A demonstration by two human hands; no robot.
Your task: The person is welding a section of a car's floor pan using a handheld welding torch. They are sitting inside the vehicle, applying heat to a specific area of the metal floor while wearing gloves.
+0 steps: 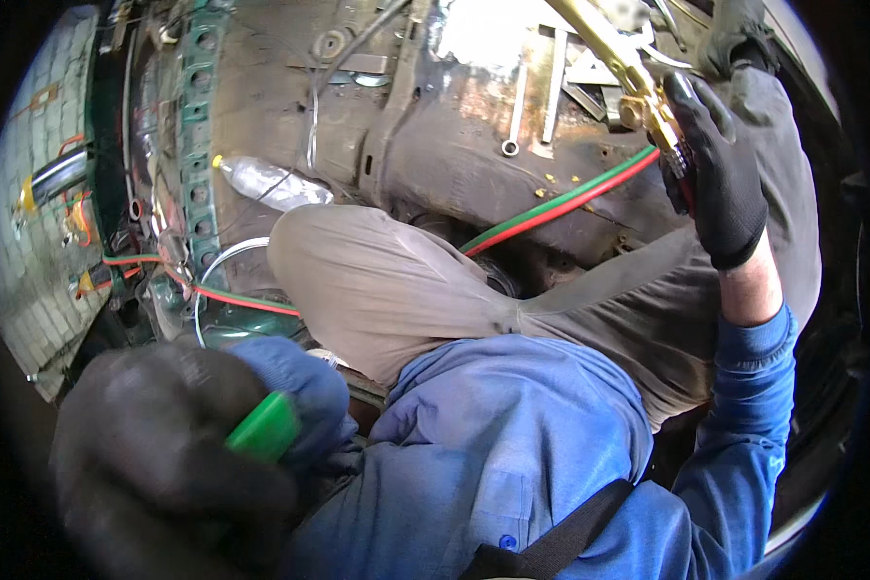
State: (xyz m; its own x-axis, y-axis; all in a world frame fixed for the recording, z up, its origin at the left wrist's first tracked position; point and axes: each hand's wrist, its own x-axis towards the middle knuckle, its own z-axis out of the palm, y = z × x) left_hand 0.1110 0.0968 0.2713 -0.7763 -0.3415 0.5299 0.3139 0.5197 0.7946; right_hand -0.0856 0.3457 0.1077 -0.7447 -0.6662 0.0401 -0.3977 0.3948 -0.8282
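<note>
Two gloved hands are in use. The right hand (730, 174) grips a brass torch (604, 43); the left hand (164, 425), blurred, appears closed on a green object (266, 428). Side clearance at the torch is bounded by a wrench (517, 111) on its left and a trouser leg (783, 164) on its right. The floor panel (358, 126) extends left to a perforated rail (200, 145). The torch's long axis runs diagonally, pointing forward-left, beyond the upper view edge.
</note>
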